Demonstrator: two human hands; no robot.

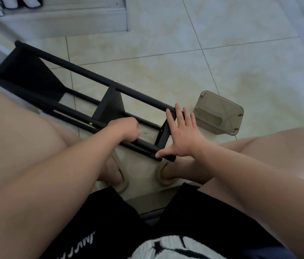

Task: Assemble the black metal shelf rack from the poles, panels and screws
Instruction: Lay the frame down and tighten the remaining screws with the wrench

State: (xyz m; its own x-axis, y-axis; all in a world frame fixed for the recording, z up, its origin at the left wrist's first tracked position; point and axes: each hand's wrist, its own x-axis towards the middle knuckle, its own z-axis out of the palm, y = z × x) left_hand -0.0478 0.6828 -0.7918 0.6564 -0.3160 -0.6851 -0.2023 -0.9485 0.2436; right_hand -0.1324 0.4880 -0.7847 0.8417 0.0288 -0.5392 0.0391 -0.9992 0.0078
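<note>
The black metal shelf rack (84, 75) lies on its side on the tiled floor, running from the upper left toward my feet. Black panels sit between its long poles; the nearest panel (163, 135) stands at the rack's near end. My left hand (127, 130) is curled around the near pole (145, 144), fingers hidden under it. My right hand (182, 133) lies flat with fingers spread over the end panel, fingertips on the far pole and thumb touching the near pole's end. Silver screw heads show on the poles, one of them (90, 124) left of my left hand.
A translucent brown plastic box (220, 114) sits on the floor just right of the rack's near end. My bare knees flank the rack, my feet in beige slippers (163, 177) below it. A white step or cabinet base (63, 19) lies at the upper left.
</note>
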